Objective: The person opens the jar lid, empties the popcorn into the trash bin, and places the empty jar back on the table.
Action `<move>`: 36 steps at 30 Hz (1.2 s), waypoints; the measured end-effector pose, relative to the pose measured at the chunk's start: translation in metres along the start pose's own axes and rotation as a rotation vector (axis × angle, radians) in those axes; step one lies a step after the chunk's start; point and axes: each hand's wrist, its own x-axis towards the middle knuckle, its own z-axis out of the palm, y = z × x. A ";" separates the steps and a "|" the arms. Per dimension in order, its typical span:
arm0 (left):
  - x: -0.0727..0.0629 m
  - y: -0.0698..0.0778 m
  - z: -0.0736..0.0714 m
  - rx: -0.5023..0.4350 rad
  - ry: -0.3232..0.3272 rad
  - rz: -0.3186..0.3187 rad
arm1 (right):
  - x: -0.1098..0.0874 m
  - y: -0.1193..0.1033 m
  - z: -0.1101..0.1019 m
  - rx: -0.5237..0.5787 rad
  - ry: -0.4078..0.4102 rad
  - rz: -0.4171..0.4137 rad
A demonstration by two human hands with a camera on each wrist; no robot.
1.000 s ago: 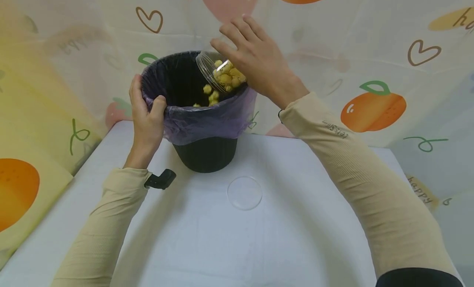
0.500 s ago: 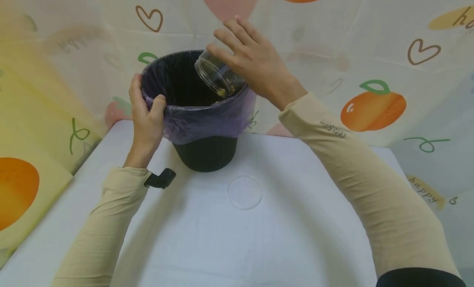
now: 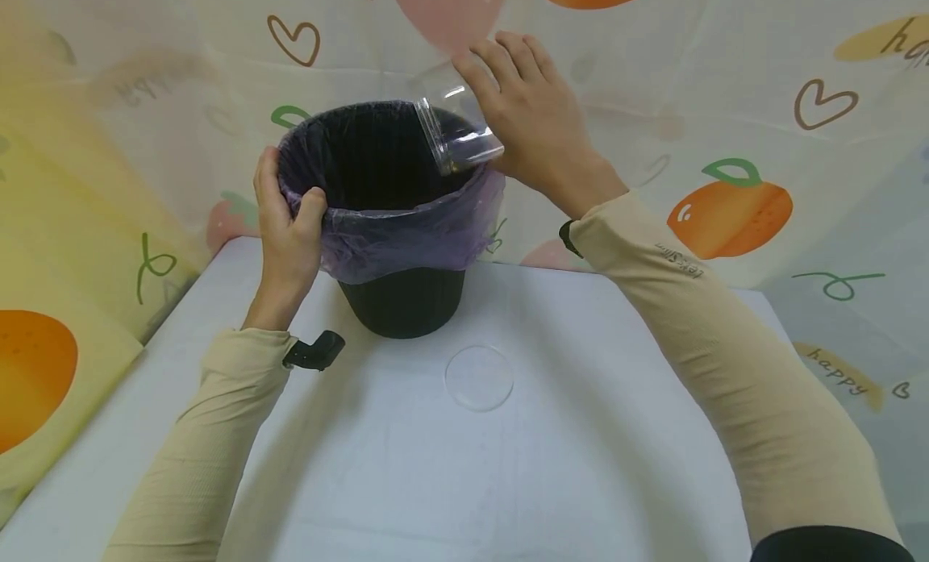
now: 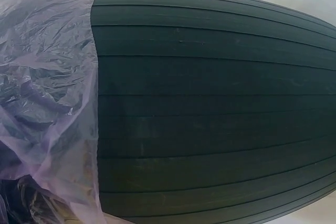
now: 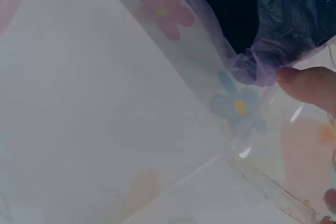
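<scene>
A dark trash bin stands on the white table, its rim wrapped in a translucent purple liner bag. My left hand grips the bin's left rim, thumb outside over the liner. Above the right side of the rim, my right hand holds a clear plastic jar. The jar tilts with its mouth toward the bin's inside, and no yellow pieces show in it. Small crumbs cling near the jar's base in the right wrist view, where my thumb presses its side. The bin's bottom is hidden.
A clear round disc, like a lid, lies flat on the white tabletop in front of the bin. Behind the table hangs a fruit-printed cloth, close to the bin's back.
The yellow popcorn-like pieces have fallen from the jar into the bin. My right hand has then drawn the jar slightly up and right. The left hand stays on the rim.
</scene>
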 end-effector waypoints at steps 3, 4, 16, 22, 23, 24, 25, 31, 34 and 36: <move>0.001 0.000 0.000 -0.001 -0.003 -0.005 | -0.007 0.006 0.001 0.050 -0.013 0.064; 0.000 0.000 0.000 0.000 -0.003 -0.005 | -0.009 0.008 0.002 0.067 -0.009 0.080; 0.000 0.001 -0.001 -0.002 0.000 0.010 | -0.046 0.025 0.017 0.340 0.008 0.340; 0.001 -0.001 0.000 -0.002 0.000 0.007 | -0.067 0.024 0.023 0.427 0.043 0.404; 0.001 -0.001 0.000 -0.004 0.001 0.007 | -0.071 0.023 0.024 0.446 0.042 0.419; 0.001 -0.001 0.000 -0.007 0.003 0.008 | -0.074 0.022 0.025 0.466 0.045 0.432; 0.001 0.000 0.000 -0.011 0.003 0.009 | -0.078 0.021 0.026 0.488 0.043 0.448; -0.001 0.002 0.000 -0.021 0.001 0.012 | -0.105 0.016 0.033 0.595 0.055 0.526; -0.001 0.001 0.000 -0.016 -0.002 0.011 | -0.120 0.014 0.037 0.618 0.068 0.528; -0.001 0.001 0.001 -0.016 -0.003 0.012 | -0.129 0.011 0.040 0.632 0.076 0.530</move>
